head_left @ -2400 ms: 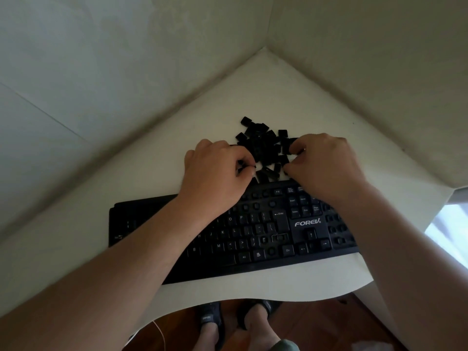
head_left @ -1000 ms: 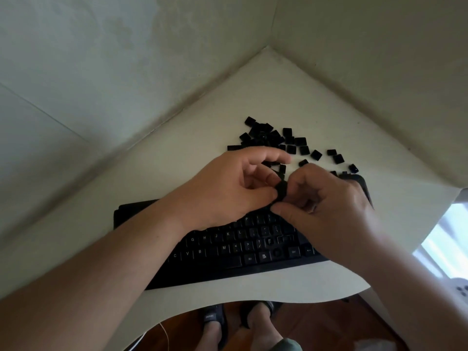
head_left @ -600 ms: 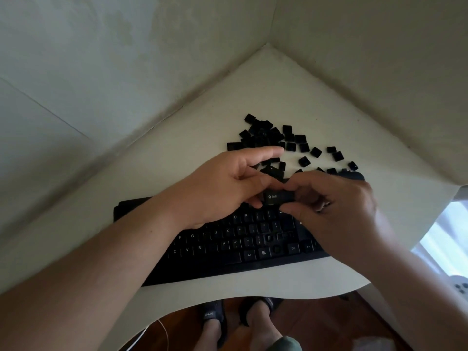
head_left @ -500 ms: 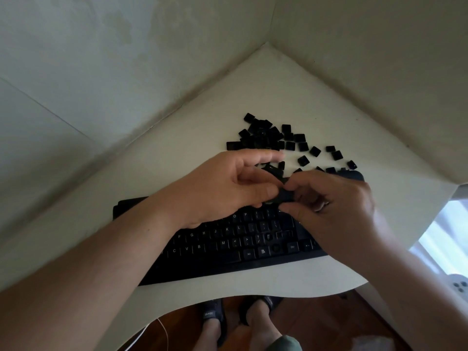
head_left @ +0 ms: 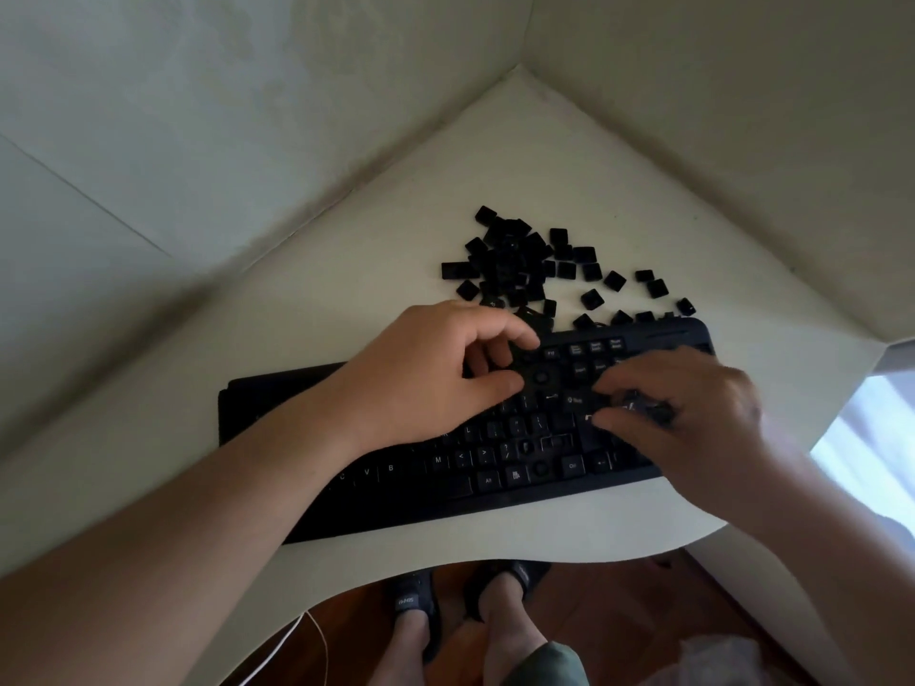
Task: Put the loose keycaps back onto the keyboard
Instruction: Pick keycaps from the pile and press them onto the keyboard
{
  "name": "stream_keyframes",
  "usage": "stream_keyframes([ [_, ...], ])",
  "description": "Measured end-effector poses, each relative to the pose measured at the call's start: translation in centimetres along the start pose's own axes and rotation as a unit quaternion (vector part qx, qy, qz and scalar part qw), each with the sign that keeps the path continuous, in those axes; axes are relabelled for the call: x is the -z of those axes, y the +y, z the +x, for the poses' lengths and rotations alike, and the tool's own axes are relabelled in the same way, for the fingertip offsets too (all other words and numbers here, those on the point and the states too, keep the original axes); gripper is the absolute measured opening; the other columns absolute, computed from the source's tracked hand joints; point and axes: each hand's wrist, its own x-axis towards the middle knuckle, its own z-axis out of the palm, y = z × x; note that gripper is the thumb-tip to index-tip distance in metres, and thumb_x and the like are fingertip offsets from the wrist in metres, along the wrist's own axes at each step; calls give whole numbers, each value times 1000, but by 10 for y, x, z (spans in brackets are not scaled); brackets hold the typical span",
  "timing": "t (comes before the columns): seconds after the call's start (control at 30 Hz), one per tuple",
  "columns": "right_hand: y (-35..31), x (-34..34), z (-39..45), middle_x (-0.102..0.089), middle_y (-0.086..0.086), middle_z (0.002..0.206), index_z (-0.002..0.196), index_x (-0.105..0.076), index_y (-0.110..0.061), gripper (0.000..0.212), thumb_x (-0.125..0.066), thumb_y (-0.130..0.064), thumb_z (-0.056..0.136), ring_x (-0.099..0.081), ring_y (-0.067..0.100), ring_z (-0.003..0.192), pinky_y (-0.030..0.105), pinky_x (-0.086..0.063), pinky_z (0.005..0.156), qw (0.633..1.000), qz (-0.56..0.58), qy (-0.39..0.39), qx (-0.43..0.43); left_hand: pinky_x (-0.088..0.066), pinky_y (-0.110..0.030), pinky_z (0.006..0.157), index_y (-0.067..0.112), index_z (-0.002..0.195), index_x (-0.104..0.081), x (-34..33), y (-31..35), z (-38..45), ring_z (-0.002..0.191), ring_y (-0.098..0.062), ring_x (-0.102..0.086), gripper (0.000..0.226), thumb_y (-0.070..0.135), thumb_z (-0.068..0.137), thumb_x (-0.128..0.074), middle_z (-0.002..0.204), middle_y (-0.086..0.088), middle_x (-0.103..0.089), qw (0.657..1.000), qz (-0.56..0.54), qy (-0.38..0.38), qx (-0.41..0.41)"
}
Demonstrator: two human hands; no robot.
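Observation:
A black keyboard (head_left: 445,492) lies across the white table, with a few bare switch sockets among its keys. Behind it sits a pile of loose black keycaps (head_left: 515,269), with several more scattered to the right along the keyboard's back edge. My right hand (head_left: 693,413) is over the keyboard's right part and pinches a long Shift keycap (head_left: 576,401) between thumb and forefinger, just above the keys. My left hand (head_left: 431,373) hovers over the upper middle rows with loosely curled fingers and holds nothing.
The table (head_left: 520,156) fits into a corner between two pale walls. Its front edge curves above a wooden floor, where my feet in dark sandals (head_left: 413,604) stand beside a thin white cable (head_left: 282,656).
Both hands held the long keycap together above the keyboard. My left hand has let go and my right hand has carried the keycap right and down, close to the keys.

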Motion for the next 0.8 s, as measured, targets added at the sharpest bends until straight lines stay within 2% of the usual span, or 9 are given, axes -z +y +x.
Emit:
stream_keyframes([
  [0.07, -7, -3, -9, -68, -23, 82, 88, -75, -47, 15, -80, -34, 81, -60, 0, 81, 16, -46, 72, 989, 87, -10, -115, -47, -12, 74, 41, 116, -73, -3, 1, -1, 93, -3, -63, 27, 29, 92, -77, 96, 19, -66, 999, 12, 20, -37],
  [0.13, -16, -7, -12, -74, -13, 82, 87, -77, -45, 14, -83, -41, 75, -64, 4, 73, 27, -50, 74, 940, 262, -23, -217, -46, -12, 78, 42, 117, -73, -5, 4, -1, 97, -5, -64, 29, 34, 90, -79, 99, 22, -68, 997, 3, 17, -71],
  [0.2, -21, -9, -12, -76, 0, 84, 93, -80, -32, 45, -87, -62, 59, -63, 14, 73, 31, -50, 72, 863, 430, -56, -261, -43, -7, 76, 42, 119, -74, -6, 9, -1, 95, 0, -65, 32, 35, 88, -81, 97, 29, -68, 996, -15, 8, -87],
  [0.23, -23, -9, -12, -74, 3, 84, 94, -80, -23, 59, -90, -65, 53, -59, 15, 70, 27, -50, 67, 814, 504, -81, -277, -42, -6, 72, 40, 118, -75, -6, 12, -1, 89, 4, -65, 30, 33, 89, -80, 91, 33, -67, 996, -29, 6, -89],
  [0.33, -30, -8, -8, -66, 8, 81, 94, -78, -11, 56, -97, -46, 55, -55, 9, 63, 15, -48, 50, 658, 665, -146, -322, -41, -4, 66, 34, 114, -78, -2, 18, 0, 73, 12, -62, 23, 26, 92, -78, 84, 33, -70, 994, -79, -7, -81],
  [0.4, -32, -6, -6, -63, 8, 80, 96, -78, -9, 52, -99, -36, 56, -55, 8, 62, 13, -48, 48, 592, 712, -160, -341, -44, -11, 70, 39, 119, -74, 0, 18, -1, 81, 6, -67, 29, 29, 92, -77, 93, 27, -75, 992, -105, -13, -74],
  [0.5, -37, -7, -5, -62, 7, 79, 96, -77, -8, 49, -99, -30, 57, -55, 8, 61, 12, -47, 47, 535, 750, -174, -349, -53, -27, 76, 44, 119, -71, 1, 15, -2, 91, -3, -69, 32, 29, 91, -78, 96, 24, -75, 990, -127, -11, -64],
  [0.67, -42, -12, -7, -60, 6, 77, 95, -73, -7, 47, -97, -27, 60, -54, 8, 59, 13, -47, 45, 463, 790, -180, -359, -51, -20, 72, 41, 108, -75, 5, 15, -3, 77, 3, -67, 23, 37, 85, -80, 86, 25, -74, 987, -146, -35, -52],
  [0.8, -43, -18, -10, -61, 5, 79, 98, -74, -8, 40, -93, -28, 69, -55, 8, 61, 13, -47, 48, 438, 807, -193, -345, -50, -21, 70, 38, 103, -77, 6, 14, -3, 75, 2, -67, 24, 42, 79, -79, 83, 21, -75, 983, -168, -43, -55],
])
